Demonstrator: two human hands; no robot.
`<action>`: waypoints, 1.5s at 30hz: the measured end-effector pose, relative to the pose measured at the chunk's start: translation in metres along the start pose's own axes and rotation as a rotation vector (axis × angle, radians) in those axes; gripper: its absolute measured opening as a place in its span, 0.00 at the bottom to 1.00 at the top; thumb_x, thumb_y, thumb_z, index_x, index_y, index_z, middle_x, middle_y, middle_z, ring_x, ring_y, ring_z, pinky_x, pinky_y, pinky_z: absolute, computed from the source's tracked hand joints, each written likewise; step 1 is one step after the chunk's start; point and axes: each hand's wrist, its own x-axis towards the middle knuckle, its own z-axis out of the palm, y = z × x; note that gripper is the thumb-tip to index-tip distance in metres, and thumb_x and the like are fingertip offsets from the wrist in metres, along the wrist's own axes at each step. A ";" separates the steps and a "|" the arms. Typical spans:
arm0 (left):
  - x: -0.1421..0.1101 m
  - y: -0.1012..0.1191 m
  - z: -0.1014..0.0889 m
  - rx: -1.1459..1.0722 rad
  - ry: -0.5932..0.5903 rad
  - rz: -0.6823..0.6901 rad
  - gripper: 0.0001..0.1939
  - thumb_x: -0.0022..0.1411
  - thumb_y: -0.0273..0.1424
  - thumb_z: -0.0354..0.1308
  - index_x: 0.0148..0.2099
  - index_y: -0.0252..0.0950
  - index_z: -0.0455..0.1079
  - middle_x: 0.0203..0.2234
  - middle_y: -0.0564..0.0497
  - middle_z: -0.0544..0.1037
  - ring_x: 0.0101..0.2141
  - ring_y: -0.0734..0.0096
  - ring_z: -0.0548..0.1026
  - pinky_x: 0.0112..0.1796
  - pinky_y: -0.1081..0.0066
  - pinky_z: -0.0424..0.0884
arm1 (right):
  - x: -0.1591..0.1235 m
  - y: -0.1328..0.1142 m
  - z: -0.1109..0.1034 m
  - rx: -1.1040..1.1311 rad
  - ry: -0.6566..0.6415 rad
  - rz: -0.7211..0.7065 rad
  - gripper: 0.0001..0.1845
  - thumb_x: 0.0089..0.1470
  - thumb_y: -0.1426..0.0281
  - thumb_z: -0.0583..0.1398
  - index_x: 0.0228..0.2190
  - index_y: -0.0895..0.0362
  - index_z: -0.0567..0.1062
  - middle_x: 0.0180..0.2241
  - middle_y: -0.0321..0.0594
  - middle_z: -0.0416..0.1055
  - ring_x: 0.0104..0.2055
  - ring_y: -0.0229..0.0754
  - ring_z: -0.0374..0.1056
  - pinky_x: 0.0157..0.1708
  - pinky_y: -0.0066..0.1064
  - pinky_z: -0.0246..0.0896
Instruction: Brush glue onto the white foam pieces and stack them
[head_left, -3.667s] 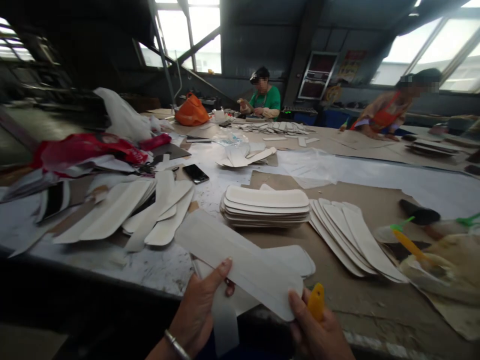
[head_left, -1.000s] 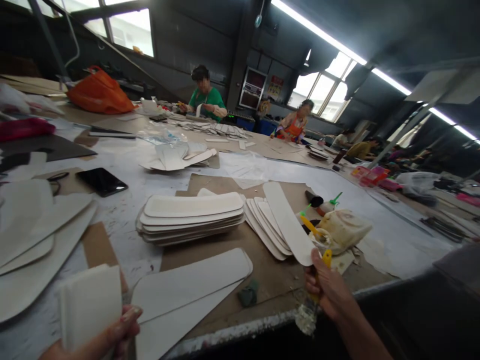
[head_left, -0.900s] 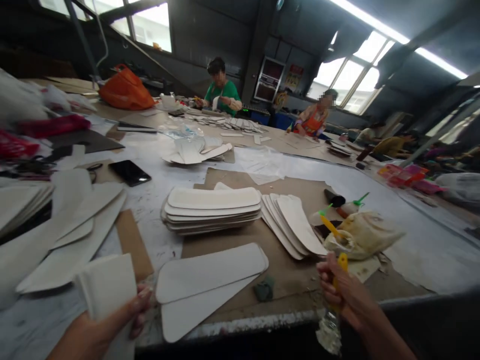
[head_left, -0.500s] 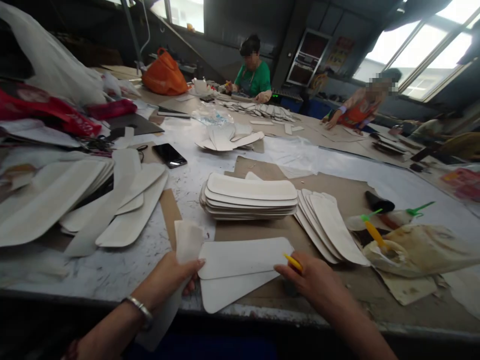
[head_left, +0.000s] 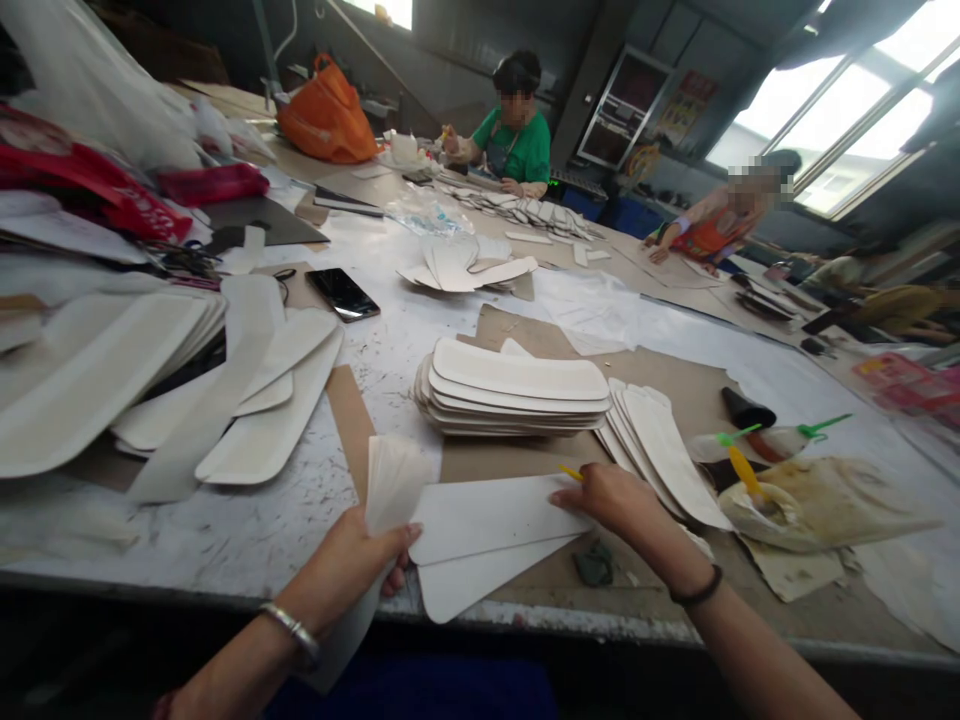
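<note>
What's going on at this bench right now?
The left hand grips a sheaf of thin pale strips. The right hand holds a yellow-handled tool and touches the upper of two overlapping white panels near the table edge. Behind them sits a stack of white panels. Across the table, a person in green works with their hands.
</note>
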 end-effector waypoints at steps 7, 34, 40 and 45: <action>-0.009 -0.007 -0.005 -0.090 -0.103 0.008 0.16 0.45 0.43 0.55 0.19 0.35 0.64 0.11 0.52 0.69 0.16 0.73 0.65 0.21 0.72 0.61 | -0.069 -0.011 -0.031 0.608 0.441 -0.316 0.32 0.59 0.47 0.39 0.27 0.54 0.70 0.26 0.40 0.69 0.28 0.41 0.66 0.27 0.29 0.60; -0.008 -0.019 -0.007 -0.028 -0.147 0.023 0.15 0.43 0.41 0.52 0.17 0.35 0.65 0.10 0.50 0.69 0.13 0.71 0.66 0.20 0.71 0.63 | -0.061 -0.067 0.029 1.061 0.316 -0.205 0.17 0.51 0.54 0.59 0.28 0.55 0.72 0.23 0.36 0.69 0.26 0.41 0.67 0.27 0.29 0.61; -0.009 -0.017 -0.007 0.025 -0.118 0.000 0.17 0.42 0.45 0.52 0.17 0.35 0.66 0.11 0.48 0.72 0.15 0.69 0.68 0.21 0.70 0.64 | -0.056 -0.017 0.030 0.736 0.654 -0.056 0.20 0.52 0.51 0.57 0.30 0.56 0.72 0.30 0.42 0.73 0.31 0.45 0.70 0.37 0.36 0.65; -0.009 -0.016 -0.006 0.027 -0.102 -0.019 0.17 0.40 0.46 0.53 0.16 0.37 0.65 0.10 0.48 0.72 0.15 0.68 0.69 0.22 0.70 0.65 | -0.063 -0.002 0.021 0.589 0.851 -0.130 0.16 0.56 0.57 0.56 0.32 0.57 0.72 0.32 0.43 0.72 0.35 0.45 0.70 0.40 0.36 0.65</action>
